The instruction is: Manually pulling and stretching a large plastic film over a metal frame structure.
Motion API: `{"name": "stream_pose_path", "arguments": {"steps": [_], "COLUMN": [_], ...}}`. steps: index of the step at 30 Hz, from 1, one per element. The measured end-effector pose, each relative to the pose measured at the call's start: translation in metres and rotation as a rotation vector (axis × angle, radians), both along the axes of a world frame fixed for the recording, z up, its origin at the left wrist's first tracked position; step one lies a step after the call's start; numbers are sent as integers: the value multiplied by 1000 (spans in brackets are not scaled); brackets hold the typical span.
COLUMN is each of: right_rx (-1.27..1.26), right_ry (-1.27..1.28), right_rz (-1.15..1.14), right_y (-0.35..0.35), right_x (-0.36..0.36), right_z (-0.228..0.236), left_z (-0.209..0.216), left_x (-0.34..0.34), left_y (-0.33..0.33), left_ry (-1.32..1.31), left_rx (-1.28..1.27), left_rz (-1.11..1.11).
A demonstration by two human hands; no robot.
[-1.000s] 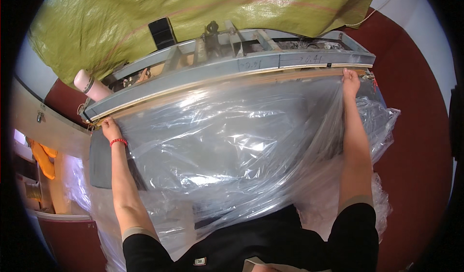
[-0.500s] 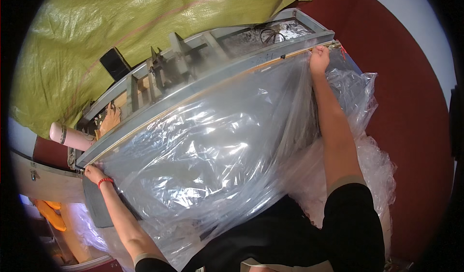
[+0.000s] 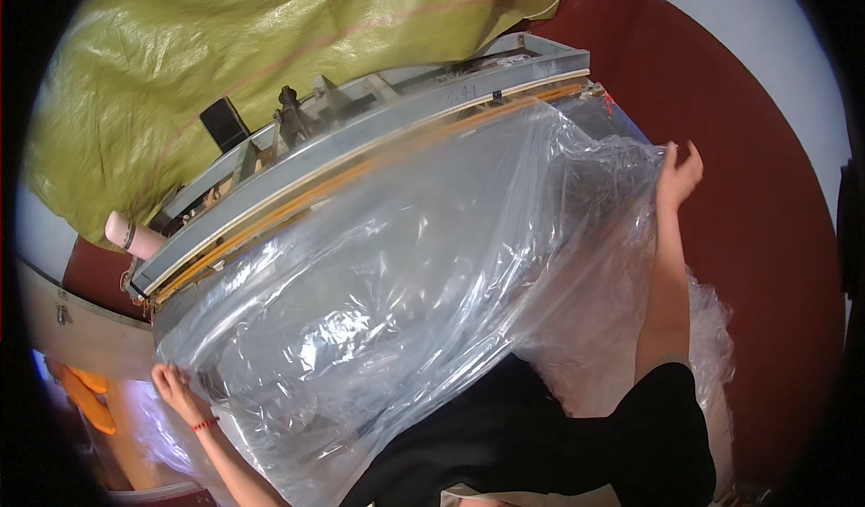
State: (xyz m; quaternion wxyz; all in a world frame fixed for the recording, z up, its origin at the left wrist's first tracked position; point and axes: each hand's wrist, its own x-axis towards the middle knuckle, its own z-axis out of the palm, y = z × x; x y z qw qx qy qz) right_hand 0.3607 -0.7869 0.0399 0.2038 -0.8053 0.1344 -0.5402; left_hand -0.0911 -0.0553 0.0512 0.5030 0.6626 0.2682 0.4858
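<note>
A sheet of clear plastic film (image 3: 405, 237) spreads over the surface in front of me, wrinkled and shiny. At its left corner, the fingers of my left hand (image 3: 178, 393) are bent in and closed on the film's edge. Out to the far right, my right hand (image 3: 680, 178) is raised at the film's other side; its thumb and fingers stand apart, with the film touching near the thumb. Beyond the film runs a long grey metal frame (image 3: 378, 128) with an orange-yellow strip (image 3: 297, 202) along its near side.
A yellow-green woven sheet (image 3: 297, 29) covers the area behind the frame. A dark phone (image 3: 223, 125) lies on it, and a pink bottle (image 3: 131, 235) rests at the frame's left end. More crumpled film (image 3: 712, 327) bunches at the right, by a dark red surface (image 3: 748, 237).
Both hands have come away from the frame's near edge, the left toward me and the right outward and nearer. The film has drawn back, baring more of the orange-yellow strip. My right fingers have spread.
</note>
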Motion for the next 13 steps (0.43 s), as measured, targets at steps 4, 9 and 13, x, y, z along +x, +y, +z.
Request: {"name": "stream_pose_path", "arguments": {"steps": [4, 9, 13], "right_rx": [493, 545, 711], "right_ry": [282, 347, 260], "right_rz": [-42, 551, 805], "right_y": [-72, -56, -7], "right_x": [5, 20, 39], "right_z": [-55, -64, -37], "left_z": [-42, -58, -140], "left_x": [-42, -7, 9], "left_y": [-46, -232, -261], "left_ry": [485, 795, 1304], "left_rx": [753, 122, 302], "left_rz": [737, -686, -1092]}}
